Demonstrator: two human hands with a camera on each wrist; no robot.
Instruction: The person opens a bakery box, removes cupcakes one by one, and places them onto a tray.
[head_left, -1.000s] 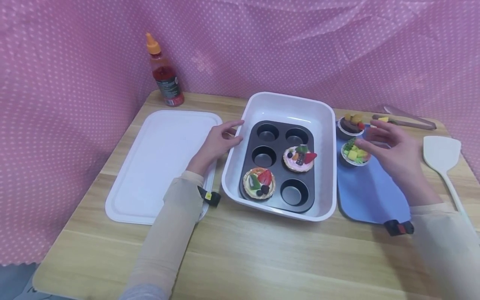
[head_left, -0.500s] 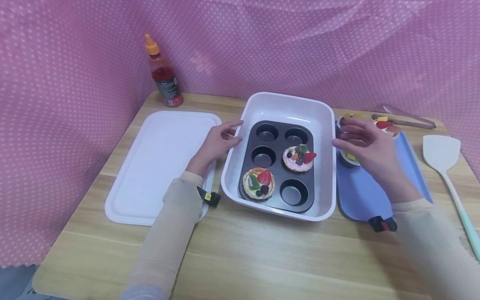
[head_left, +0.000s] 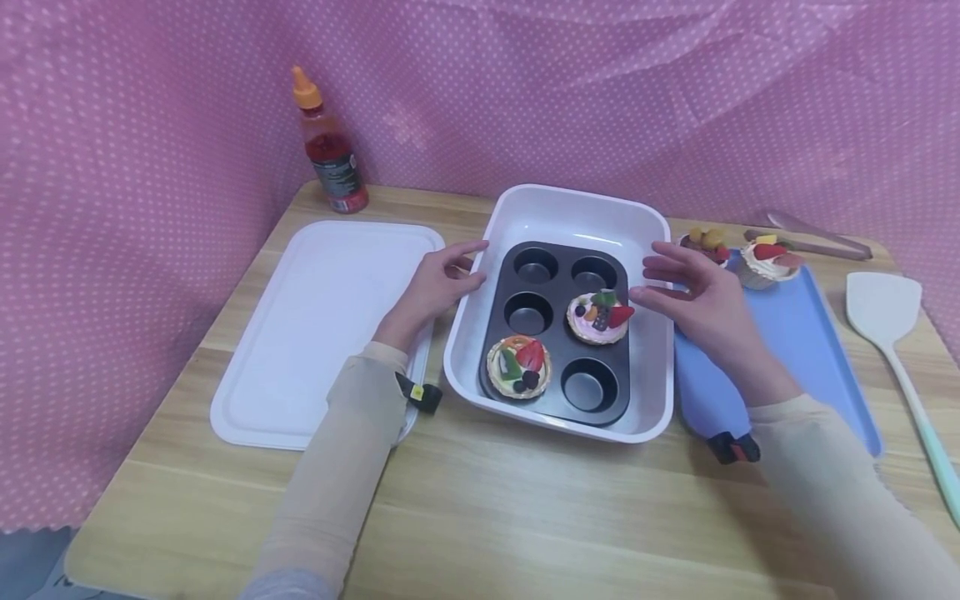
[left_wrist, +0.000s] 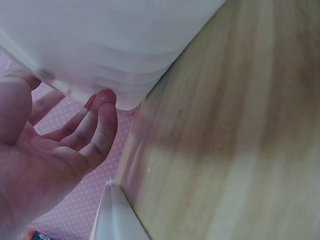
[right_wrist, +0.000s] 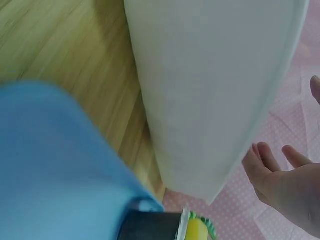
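Note:
My left hand (head_left: 435,287) rests with thumb and fingertips at the left rim of a deep white baking dish (head_left: 651,392). In the left wrist view its loosely bent fingers (left_wrist: 104,117) lie along the dish's outer wall. My right hand (head_left: 701,304), holding nothing, reaches over the dish's right rim with fingers spread. Inside the dish sits a dark muffin pan (head_left: 558,354). Two of its cups bear fruit tarts: a pink-cream tart (head_left: 596,321) on the right and a kiwi-and-strawberry tart (head_left: 517,367) at front left.
Right of the dish lies a blue tray (head_left: 795,358) with a chocolate cupcake (head_left: 703,245), a cream cupcake (head_left: 767,265) and a yellow-fruit cupcake (right_wrist: 196,230). Tongs (head_left: 817,242) and a spatula (head_left: 885,308) lie beyond. A white board (head_left: 315,333) and a sauce bottle (head_left: 333,158) are left.
My right hand has moved left, from over the cupcakes on the blue tray to the dish's right rim. The left hand, dish and tarts have stayed put.

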